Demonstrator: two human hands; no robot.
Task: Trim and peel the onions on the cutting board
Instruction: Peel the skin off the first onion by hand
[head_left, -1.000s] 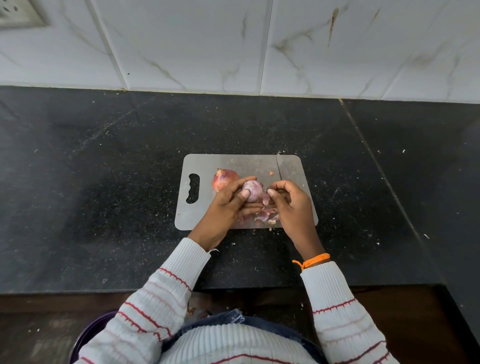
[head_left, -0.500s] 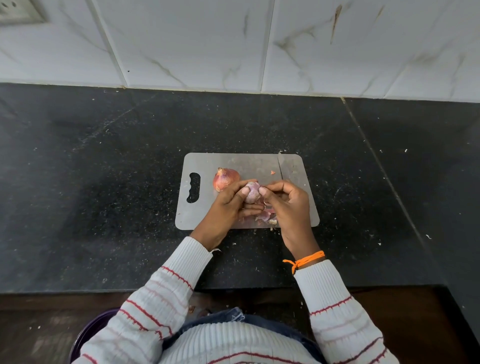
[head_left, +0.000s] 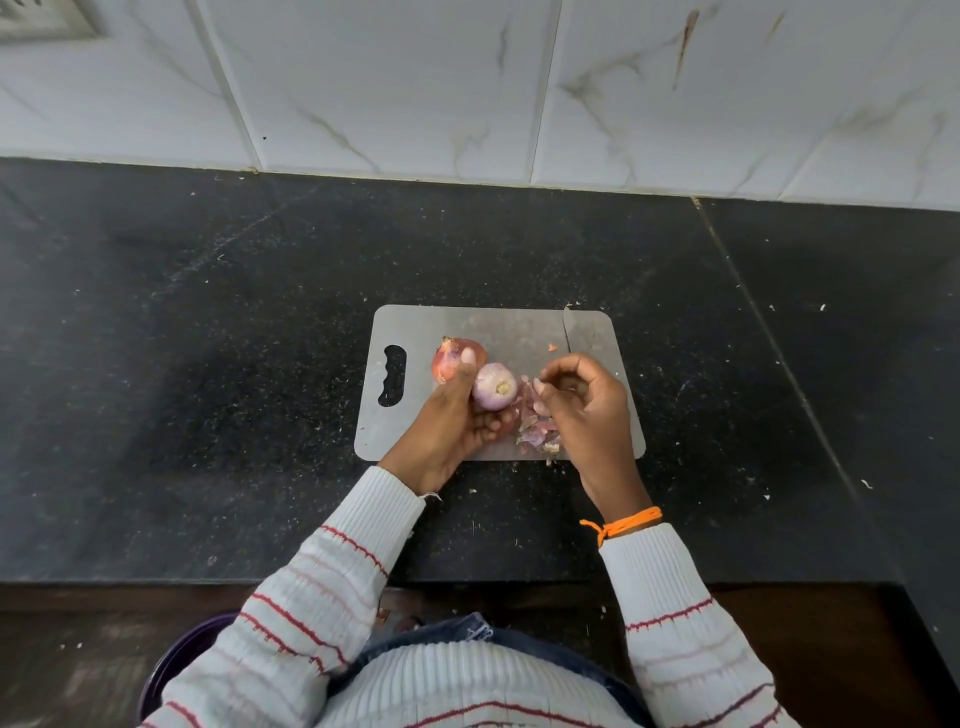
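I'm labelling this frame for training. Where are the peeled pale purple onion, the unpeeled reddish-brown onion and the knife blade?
Peeled pale purple onion (head_left: 493, 385): head view, on its rounded side beside the cut end.
Unpeeled reddish-brown onion (head_left: 451, 357): head view, on its papery skin.
Knife blade (head_left: 577, 332): head view, on the flat metal.

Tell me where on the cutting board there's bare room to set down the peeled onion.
Bare board runs along the far edge, between the handle slot and the knife. The near right is crowded: peels piled under the right hand, beside the unpeeled onion.

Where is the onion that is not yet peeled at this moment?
In the head view, the unpeeled onion lies on the cutting board, left of centre, just behind the left hand, which holds the peeled onion.
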